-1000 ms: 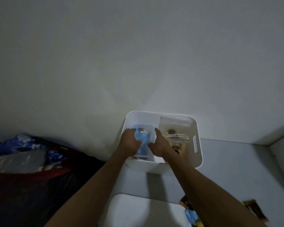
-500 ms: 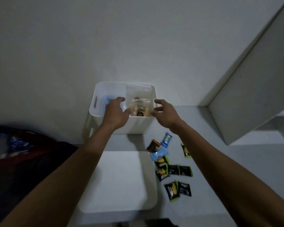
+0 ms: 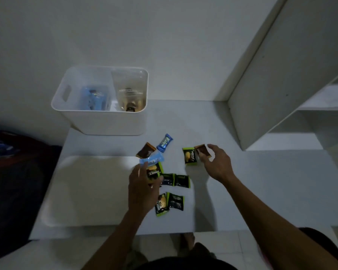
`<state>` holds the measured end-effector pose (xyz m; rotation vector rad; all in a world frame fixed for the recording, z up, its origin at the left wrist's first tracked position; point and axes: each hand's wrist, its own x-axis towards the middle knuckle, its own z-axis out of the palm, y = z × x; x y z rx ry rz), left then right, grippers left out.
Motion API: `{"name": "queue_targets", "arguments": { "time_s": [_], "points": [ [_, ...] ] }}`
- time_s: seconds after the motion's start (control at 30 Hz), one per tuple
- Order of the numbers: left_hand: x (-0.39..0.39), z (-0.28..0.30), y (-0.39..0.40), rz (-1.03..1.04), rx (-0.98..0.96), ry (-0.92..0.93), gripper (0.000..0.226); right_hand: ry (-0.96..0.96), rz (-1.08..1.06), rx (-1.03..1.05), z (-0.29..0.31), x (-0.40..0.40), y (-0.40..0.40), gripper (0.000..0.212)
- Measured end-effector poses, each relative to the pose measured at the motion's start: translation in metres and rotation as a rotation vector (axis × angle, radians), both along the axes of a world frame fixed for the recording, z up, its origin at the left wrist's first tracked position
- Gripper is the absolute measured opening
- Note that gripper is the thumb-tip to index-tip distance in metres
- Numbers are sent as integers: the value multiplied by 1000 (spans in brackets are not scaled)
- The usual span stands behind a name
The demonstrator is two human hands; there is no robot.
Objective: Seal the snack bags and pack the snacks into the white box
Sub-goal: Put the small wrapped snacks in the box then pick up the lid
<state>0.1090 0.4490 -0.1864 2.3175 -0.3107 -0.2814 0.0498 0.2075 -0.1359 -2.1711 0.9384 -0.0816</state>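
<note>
The white box [image 3: 105, 121] stands at the back of the table [image 3: 261, 191], against the wall. In it we see two clear bags standing side by side: one holding blue snacks [image 3: 93, 98] on the left, one holding brown snacks [image 3: 130, 98] on the right. We judge these packed; whether their seals are closed we cannot tell. Still loose on the table, in front of the box, lie about ten small snack packets: a blue packet [image 3: 165, 142], a brown one [image 3: 146, 150], a light blue one [image 3: 152, 160] and several green-and-black ones [image 3: 175, 201]. Our left hand [image 3: 142, 190] curls around a green-and-black packet [image 3: 154, 172] at the edge of this cluster. Our right hand [image 3: 216, 162] pinches a brown packet [image 3: 203, 151] just beside another green one [image 3: 190, 155]. A white lid [image 3: 86, 191] lies flat on the left of the table. We judge the task partly done: the loose packets remain to be bagged and boxed.
</note>
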Motion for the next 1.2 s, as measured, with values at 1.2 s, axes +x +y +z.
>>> {"name": "queue_targets", "arguments": {
  "time_s": [1.2],
  "points": [
    [-62, -106, -76, -90, 502, -272, 67, 74, 530, -552, -147, -43, -53, 49]
  ]
}}
